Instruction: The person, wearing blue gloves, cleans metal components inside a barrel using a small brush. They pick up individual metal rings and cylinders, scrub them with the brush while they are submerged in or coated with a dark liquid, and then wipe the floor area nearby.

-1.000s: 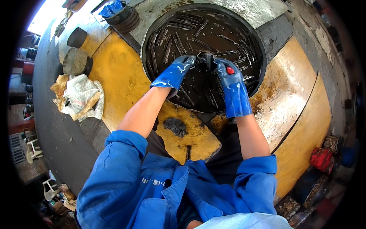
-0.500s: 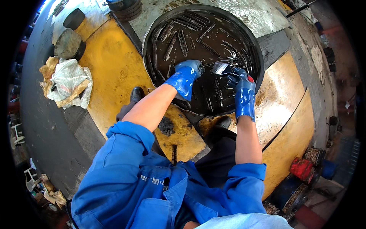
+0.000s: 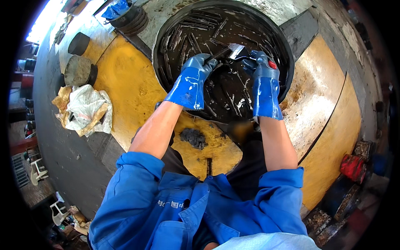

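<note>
A round black pan (image 3: pixel 288 66) lay beneath; the left hand (image 3: pixel 195 71) was curled, its hold impossible to tell; the right hand (image 3: pixel 266 67) gripped the brush (image 3: pixel 236 51), long axis crosswise, head pointing left toward the left hand.

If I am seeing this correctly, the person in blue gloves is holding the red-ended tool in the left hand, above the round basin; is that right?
Not quite: the head view shows the red-ended tool in the right hand, not the left. The blue gloves and its place above the round basin are right.
</note>
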`<action>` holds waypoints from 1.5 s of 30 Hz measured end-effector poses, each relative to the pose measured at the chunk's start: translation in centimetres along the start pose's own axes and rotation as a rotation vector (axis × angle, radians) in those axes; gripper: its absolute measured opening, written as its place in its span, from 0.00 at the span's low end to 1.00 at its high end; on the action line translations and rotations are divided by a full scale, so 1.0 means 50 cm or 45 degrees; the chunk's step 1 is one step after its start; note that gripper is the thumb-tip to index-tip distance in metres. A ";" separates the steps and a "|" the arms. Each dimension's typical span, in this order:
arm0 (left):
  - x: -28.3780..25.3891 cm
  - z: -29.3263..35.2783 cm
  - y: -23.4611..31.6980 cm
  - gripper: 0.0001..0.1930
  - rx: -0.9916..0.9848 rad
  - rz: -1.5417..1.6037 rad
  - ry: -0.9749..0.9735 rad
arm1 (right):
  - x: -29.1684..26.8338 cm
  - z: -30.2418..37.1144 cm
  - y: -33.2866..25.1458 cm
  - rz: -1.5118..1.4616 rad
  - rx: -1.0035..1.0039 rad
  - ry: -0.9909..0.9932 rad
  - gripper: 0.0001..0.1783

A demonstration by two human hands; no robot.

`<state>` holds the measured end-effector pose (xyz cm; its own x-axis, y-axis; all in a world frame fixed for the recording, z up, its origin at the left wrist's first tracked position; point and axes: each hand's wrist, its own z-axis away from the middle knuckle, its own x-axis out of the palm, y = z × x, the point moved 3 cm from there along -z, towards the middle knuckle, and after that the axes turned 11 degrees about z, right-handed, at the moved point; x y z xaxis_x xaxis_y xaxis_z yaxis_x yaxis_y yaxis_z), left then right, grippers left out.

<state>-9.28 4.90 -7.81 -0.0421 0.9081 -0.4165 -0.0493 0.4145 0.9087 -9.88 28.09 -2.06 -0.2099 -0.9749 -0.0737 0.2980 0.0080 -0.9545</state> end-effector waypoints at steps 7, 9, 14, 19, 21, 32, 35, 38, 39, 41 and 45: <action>-0.056 0.026 0.059 0.22 -0.195 0.512 0.155 | -0.009 0.010 0.001 0.055 -0.067 -0.041 0.16; -0.067 0.024 0.082 0.23 -0.275 0.568 0.148 | -0.006 0.008 0.003 0.066 -0.069 -0.049 0.16; -0.070 0.010 0.048 0.23 -0.165 0.468 0.285 | 0.056 0.035 0.001 0.136 -0.116 -0.130 0.15; -0.063 0.021 0.053 0.24 -0.427 0.461 0.352 | 0.095 0.085 0.001 -0.335 -0.381 -0.342 0.07; -0.088 0.018 0.019 0.21 -0.382 0.587 0.328 | 0.120 0.146 -0.031 -0.077 -0.178 -0.380 0.06; -0.089 0.015 0.041 0.18 -0.377 0.584 0.302 | 0.052 0.150 0.003 0.614 -0.972 -0.457 0.07; -0.067 0.022 0.069 0.19 -0.244 0.600 0.267 | 0.009 0.110 -0.006 0.592 -0.815 -0.364 0.07; -0.063 0.023 0.106 0.23 -0.127 0.251 0.218 | -0.004 0.078 -0.032 0.559 -0.694 -0.330 0.10; -0.058 0.025 0.107 0.23 -0.109 0.221 0.213 | -0.005 0.069 -0.018 0.559 -0.685 -0.321 0.10; -0.055 0.029 0.103 0.23 -0.037 0.183 0.248 | 0.008 0.046 0.031 0.579 -0.683 -0.285 0.10; -0.050 0.031 0.099 0.23 0.096 0.123 0.292 | 0.025 0.031 0.070 0.518 -0.159 -0.250 0.10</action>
<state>-7.86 4.77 -2.26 -0.2687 0.9102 -0.3150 0.0400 0.3373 0.9405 -7.64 26.54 -5.06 0.0847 -0.9107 -0.4044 0.2025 0.4131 -0.8879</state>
